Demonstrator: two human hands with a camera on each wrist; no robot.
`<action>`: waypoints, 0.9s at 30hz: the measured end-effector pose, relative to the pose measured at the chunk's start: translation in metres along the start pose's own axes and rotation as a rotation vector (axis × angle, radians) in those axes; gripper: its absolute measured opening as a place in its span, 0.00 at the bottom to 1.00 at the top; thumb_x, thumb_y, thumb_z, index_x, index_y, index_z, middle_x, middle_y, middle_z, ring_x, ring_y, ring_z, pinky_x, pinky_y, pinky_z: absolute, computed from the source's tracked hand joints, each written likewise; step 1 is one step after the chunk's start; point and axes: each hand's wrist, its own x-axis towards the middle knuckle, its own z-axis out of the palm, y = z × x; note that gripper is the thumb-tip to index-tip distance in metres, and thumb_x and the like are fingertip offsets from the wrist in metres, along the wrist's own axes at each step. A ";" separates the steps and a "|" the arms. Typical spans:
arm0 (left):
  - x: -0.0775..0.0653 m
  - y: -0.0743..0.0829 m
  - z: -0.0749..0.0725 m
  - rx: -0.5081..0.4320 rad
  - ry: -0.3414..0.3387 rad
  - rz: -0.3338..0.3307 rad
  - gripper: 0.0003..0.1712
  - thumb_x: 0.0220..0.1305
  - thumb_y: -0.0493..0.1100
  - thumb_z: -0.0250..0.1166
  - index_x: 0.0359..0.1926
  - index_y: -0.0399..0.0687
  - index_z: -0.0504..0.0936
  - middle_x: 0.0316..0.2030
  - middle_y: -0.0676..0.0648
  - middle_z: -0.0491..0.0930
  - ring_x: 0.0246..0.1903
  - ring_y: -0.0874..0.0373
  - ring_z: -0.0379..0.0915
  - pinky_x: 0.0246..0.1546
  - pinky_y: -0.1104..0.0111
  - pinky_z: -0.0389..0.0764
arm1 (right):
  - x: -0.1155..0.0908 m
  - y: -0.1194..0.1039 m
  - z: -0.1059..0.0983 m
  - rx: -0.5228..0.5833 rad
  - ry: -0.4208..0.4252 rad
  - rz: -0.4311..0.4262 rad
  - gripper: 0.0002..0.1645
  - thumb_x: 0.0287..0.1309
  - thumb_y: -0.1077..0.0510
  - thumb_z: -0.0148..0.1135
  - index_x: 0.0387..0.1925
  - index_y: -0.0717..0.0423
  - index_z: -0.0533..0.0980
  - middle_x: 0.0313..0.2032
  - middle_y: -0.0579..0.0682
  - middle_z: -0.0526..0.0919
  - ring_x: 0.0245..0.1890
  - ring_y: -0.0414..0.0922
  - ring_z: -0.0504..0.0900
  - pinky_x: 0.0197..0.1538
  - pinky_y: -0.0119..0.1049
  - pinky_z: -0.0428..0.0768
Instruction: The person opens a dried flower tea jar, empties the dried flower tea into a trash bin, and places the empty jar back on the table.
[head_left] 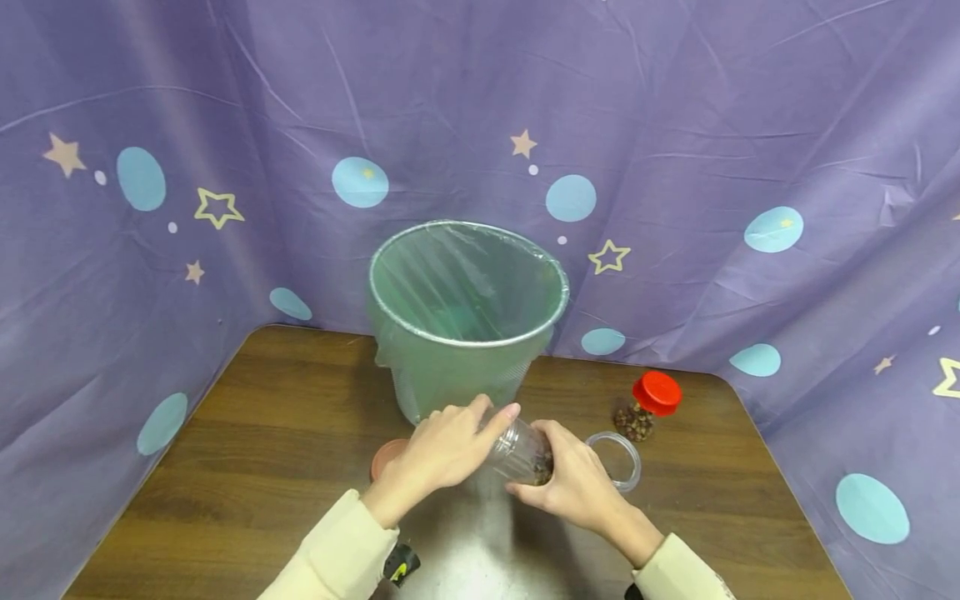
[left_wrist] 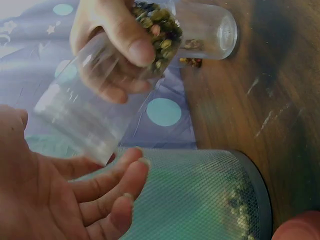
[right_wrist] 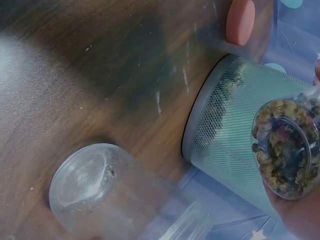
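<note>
My right hand grips a clear jar around its lower part, fingers and thumb on opposite sides. The jar is tilted, its mouth toward my left hand. Dried flower buds lie gathered at its bottom end. My left hand is beside the jar's mouth, fingers extended and slightly bent, palm facing it. In the head view both hands are in front of a mesh bin lined with a pale green bag. Through the mesh, dried bits show low inside the bin.
Right of my hands stands another clear jar, open-topped, with a little residue. Behind it is a red-lidded jar holding dried buds. A pinkish-orange lid lies left of my hands. A purple patterned curtain surrounds the wooden table.
</note>
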 end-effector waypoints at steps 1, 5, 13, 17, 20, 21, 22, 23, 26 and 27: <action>-0.001 -0.001 -0.002 -0.010 -0.015 0.014 0.40 0.71 0.73 0.37 0.57 0.48 0.77 0.45 0.41 0.85 0.44 0.41 0.83 0.40 0.51 0.81 | 0.000 0.001 -0.001 0.009 -0.006 0.003 0.43 0.33 0.42 0.80 0.53 0.52 0.72 0.40 0.42 0.82 0.35 0.36 0.79 0.36 0.29 0.78; -0.004 -0.010 -0.009 -0.088 -0.081 0.097 0.41 0.71 0.72 0.41 0.70 0.50 0.68 0.63 0.44 0.76 0.63 0.45 0.73 0.62 0.48 0.73 | -0.002 0.004 -0.004 0.035 -0.021 -0.005 0.43 0.34 0.42 0.80 0.54 0.50 0.72 0.41 0.41 0.82 0.37 0.35 0.79 0.37 0.29 0.78; -0.010 -0.026 -0.020 -0.244 -0.168 0.439 0.49 0.54 0.49 0.74 0.74 0.68 0.59 0.75 0.54 0.56 0.74 0.53 0.56 0.70 0.48 0.64 | -0.004 0.009 -0.011 0.080 -0.064 -0.020 0.42 0.36 0.40 0.79 0.54 0.48 0.71 0.41 0.41 0.83 0.37 0.35 0.79 0.38 0.29 0.78; -0.008 -0.028 -0.019 -0.224 -0.153 0.541 0.43 0.55 0.38 0.72 0.70 0.68 0.67 0.74 0.56 0.60 0.73 0.54 0.59 0.70 0.52 0.67 | -0.005 0.010 -0.013 0.084 -0.075 -0.032 0.42 0.38 0.38 0.78 0.54 0.48 0.71 0.41 0.41 0.83 0.37 0.35 0.80 0.38 0.29 0.78; -0.006 -0.027 -0.018 -0.230 -0.143 0.555 0.40 0.55 0.36 0.71 0.67 0.66 0.71 0.72 0.55 0.65 0.71 0.55 0.63 0.69 0.55 0.69 | -0.004 0.010 -0.012 0.079 -0.068 -0.041 0.42 0.37 0.38 0.78 0.53 0.47 0.71 0.41 0.41 0.83 0.37 0.35 0.80 0.38 0.29 0.78; -0.005 -0.027 -0.018 -0.231 -0.139 0.554 0.39 0.55 0.36 0.71 0.67 0.65 0.72 0.71 0.55 0.66 0.70 0.55 0.64 0.68 0.56 0.70 | -0.005 0.010 -0.012 0.080 -0.068 -0.044 0.42 0.37 0.38 0.78 0.53 0.47 0.71 0.40 0.41 0.83 0.37 0.35 0.80 0.38 0.29 0.78; -0.005 -0.027 -0.018 -0.234 -0.139 0.552 0.39 0.55 0.37 0.71 0.67 0.65 0.73 0.70 0.55 0.67 0.69 0.55 0.65 0.68 0.56 0.70 | -0.005 0.010 -0.012 0.081 -0.067 -0.047 0.42 0.37 0.38 0.78 0.53 0.47 0.71 0.40 0.41 0.83 0.37 0.35 0.80 0.38 0.29 0.78; -0.004 -0.027 -0.018 -0.236 -0.139 0.551 0.38 0.54 0.38 0.72 0.66 0.65 0.73 0.69 0.54 0.68 0.69 0.56 0.66 0.67 0.57 0.71 | -0.005 0.010 -0.012 0.082 -0.068 -0.050 0.42 0.37 0.38 0.78 0.53 0.47 0.72 0.40 0.41 0.83 0.37 0.34 0.80 0.38 0.29 0.78; -0.003 -0.027 -0.019 -0.233 -0.135 0.562 0.38 0.53 0.42 0.73 0.66 0.62 0.74 0.67 0.53 0.71 0.66 0.56 0.69 0.65 0.58 0.73 | -0.005 0.011 -0.012 0.090 -0.076 -0.062 0.42 0.38 0.39 0.78 0.54 0.48 0.71 0.40 0.41 0.83 0.36 0.34 0.79 0.37 0.28 0.78; -0.002 -0.026 -0.019 -0.231 -0.133 0.564 0.38 0.52 0.42 0.73 0.66 0.62 0.74 0.66 0.53 0.72 0.65 0.56 0.70 0.64 0.59 0.74 | -0.005 0.011 -0.012 0.093 -0.079 -0.066 0.41 0.38 0.39 0.78 0.54 0.48 0.71 0.40 0.41 0.83 0.36 0.34 0.80 0.37 0.28 0.78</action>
